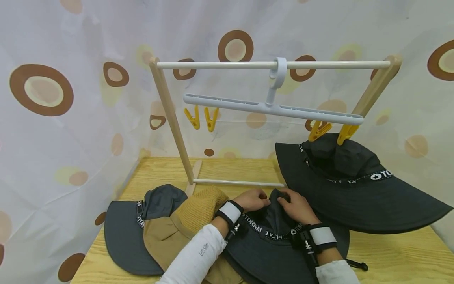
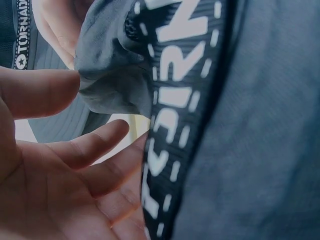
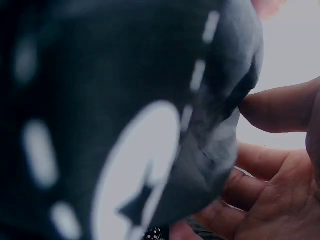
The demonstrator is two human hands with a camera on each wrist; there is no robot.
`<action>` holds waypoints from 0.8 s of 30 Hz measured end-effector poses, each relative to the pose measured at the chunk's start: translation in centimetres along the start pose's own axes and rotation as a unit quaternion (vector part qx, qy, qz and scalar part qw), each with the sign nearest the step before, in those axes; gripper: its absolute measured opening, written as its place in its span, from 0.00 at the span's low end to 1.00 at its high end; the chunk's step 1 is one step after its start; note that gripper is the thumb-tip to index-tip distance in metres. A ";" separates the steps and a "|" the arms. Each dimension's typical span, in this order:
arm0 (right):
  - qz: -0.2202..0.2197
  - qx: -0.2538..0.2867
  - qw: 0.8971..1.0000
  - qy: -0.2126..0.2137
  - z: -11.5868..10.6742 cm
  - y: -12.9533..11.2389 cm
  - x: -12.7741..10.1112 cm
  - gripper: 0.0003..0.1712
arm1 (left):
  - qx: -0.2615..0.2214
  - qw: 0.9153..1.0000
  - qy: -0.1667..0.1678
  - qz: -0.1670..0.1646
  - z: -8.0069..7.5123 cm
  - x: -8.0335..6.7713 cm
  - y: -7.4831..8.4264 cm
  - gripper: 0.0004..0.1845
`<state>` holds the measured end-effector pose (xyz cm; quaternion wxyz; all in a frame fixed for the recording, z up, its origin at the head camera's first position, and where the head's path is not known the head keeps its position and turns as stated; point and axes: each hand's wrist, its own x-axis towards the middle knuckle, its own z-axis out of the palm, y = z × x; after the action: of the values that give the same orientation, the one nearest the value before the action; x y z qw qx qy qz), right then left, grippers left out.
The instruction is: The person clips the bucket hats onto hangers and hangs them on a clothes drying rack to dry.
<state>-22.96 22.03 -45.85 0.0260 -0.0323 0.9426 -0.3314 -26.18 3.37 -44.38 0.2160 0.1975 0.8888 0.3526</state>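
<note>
A dark grey bucket hat [image 1: 266, 252], with white lettering on its black band, lies brim toward me on the table. Its crown rises between my hands. My right hand [image 1: 298, 207] pinches the crown fabric, thumb and fingers on either side in the right wrist view. At the crown's left side is my left hand [image 1: 252, 200]; the left wrist view shows its fingers [image 2: 85, 150] loosely spread and its thumb tip beside the fabric. Whether that thumb touches is unclear. Another dark hat [image 1: 354, 201] hangs by yellow clips [image 1: 347, 133] beyond my right hand.
A white hanger [image 1: 230, 104] hooks over the rail [image 1: 216, 65] of a wooden rack. Two more yellow clips [image 1: 192, 117] hang at its left end. Left on the wooden table [image 1: 152, 169] lie a tan hat [image 1: 163, 236] and another dark grey hat [image 1: 124, 236].
</note>
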 end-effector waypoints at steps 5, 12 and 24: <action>0.001 0.012 1.000 0.016 -0.4 0.0 -0.5 0.21 | -0.018 1.000 -0.008 0.003 -0.1 -0.1 0.3 0.23; -0.034 0.092 0.995 -0.012 -1.3 -0.1 -1.4 0.12 | -0.026 0.999 -0.034 0.033 -0.1 -0.3 0.6 0.22; -0.072 0.141 0.987 -0.015 -3.7 -1.8 -4.0 0.12 | -0.092 0.990 -0.051 0.094 -0.3 -1.1 2.1 0.19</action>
<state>-19.15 23.21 -41.76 0.0205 -0.1011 0.8810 -0.4617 -25.02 4.09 -42.38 0.2440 0.2769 0.8179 0.4414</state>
